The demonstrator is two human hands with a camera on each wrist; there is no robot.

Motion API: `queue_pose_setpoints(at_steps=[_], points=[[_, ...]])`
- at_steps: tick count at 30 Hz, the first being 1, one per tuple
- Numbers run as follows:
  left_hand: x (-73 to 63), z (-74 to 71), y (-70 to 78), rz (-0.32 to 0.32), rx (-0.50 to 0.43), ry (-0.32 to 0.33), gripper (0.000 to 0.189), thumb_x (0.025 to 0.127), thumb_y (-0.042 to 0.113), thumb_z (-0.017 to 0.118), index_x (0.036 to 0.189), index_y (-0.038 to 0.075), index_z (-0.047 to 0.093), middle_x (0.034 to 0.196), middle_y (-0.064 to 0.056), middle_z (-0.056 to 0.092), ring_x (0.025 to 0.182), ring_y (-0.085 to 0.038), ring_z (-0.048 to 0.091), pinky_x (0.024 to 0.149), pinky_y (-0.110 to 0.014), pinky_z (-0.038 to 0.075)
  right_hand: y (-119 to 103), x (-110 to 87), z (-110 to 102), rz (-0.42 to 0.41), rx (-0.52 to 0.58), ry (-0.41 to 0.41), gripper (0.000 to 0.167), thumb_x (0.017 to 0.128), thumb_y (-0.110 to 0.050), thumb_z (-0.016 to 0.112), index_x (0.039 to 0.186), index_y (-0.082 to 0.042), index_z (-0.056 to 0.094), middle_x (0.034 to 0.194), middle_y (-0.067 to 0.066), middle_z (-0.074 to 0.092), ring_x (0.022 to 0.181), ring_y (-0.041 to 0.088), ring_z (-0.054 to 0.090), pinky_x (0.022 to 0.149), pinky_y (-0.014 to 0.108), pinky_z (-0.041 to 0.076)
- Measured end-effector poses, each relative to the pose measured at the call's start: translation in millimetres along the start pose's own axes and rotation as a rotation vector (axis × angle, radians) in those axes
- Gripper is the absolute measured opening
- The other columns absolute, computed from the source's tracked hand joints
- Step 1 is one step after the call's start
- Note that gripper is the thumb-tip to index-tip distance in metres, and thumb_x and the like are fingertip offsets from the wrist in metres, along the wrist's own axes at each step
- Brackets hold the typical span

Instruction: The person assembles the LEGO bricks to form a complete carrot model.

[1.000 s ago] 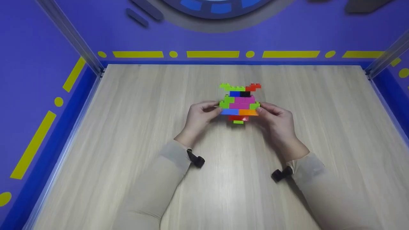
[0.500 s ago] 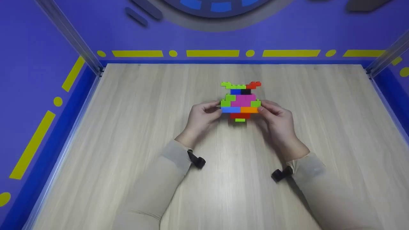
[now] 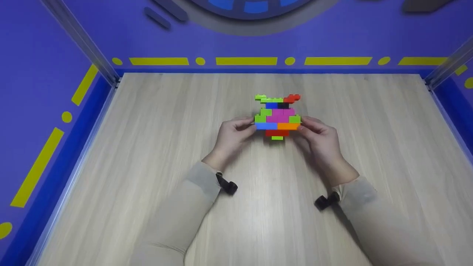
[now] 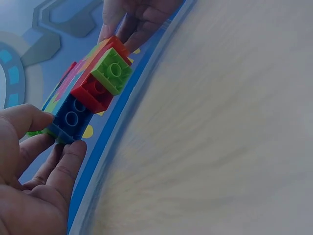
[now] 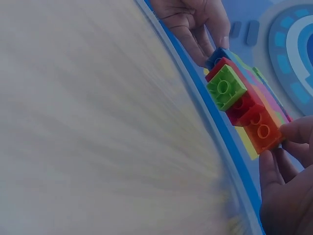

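A model built of toy building bricks (image 3: 278,116) is held between both hands over the far middle of the table. From the top it shows green and red arms, blue and black bricks, a pink middle with green sides, a blue and orange row, then red and green at the bottom. My left hand (image 3: 236,136) pinches its left end, thumb in front at the blue brick (image 4: 72,117). At the other end my right hand (image 3: 320,142) pinches by the orange brick (image 5: 263,131). Hollow undersides of the bottom bricks face both wrist cameras.
The wood-grain table (image 3: 258,207) meets a blue back wall (image 3: 236,44) with yellow dashes. Blue side panels (image 3: 33,92) on metal posts border it left and right. Black straps (image 3: 227,184) with small cameras sit on both wrists.
Over the last second the brick model has tilted slightly and shifted a little up in the head view. Both hands keep their grip at its ends and have barely moved.
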State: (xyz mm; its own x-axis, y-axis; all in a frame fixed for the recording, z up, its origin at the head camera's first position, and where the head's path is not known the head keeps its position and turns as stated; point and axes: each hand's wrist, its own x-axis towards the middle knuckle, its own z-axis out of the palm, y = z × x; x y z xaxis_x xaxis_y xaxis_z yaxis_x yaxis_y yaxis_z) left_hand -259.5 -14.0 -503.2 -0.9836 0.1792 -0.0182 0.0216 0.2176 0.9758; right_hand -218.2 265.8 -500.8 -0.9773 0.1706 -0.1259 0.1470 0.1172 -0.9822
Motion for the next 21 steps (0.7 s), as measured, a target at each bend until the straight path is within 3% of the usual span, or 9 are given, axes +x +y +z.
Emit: queue_pose_setpoints(at_steps=[10,16,21], points=[[-0.4,0.2,-1.0,-0.001,0.045,-0.022,0.036,0.104,0.018,0.083,0.137,0.003,0.079,0.140,-0.018,0.079,0.141,-0.033,0.070,0.125,-0.042,0.053,3.7,2.3,-1.5,0.008,-0.035,-0.009,0.047,0.108,-0.016,0.076,0.153,-0.005,0.068,0.165,0.017,0.062,0.158,0.027,0.053,0.137,0.042,0.040],[-0.2,0.6,-2.7,0.004,0.032,-0.023,0.034,0.104,0.017,0.083,0.135,0.001,0.080,0.140,-0.019,0.079,0.142,-0.034,0.070,0.125,-0.043,0.053,5.3,1.8,-1.2,-0.004,-0.046,-0.020,0.043,0.109,-0.015,0.074,0.151,-0.005,0.071,0.161,0.015,0.067,0.151,0.024,0.060,0.124,0.027,0.051],[0.6,0.9,-3.4,0.007,0.045,-0.027,0.032,0.105,0.017,0.082,0.133,0.001,0.081,0.141,-0.019,0.079,0.142,-0.034,0.070,0.126,-0.042,0.052,5.4,3.6,-2.4,0.002,-0.066,-0.032,0.045,0.110,-0.016,0.073,0.153,-0.004,0.069,0.160,0.016,0.067,0.153,0.026,0.058,0.132,0.037,0.046]])
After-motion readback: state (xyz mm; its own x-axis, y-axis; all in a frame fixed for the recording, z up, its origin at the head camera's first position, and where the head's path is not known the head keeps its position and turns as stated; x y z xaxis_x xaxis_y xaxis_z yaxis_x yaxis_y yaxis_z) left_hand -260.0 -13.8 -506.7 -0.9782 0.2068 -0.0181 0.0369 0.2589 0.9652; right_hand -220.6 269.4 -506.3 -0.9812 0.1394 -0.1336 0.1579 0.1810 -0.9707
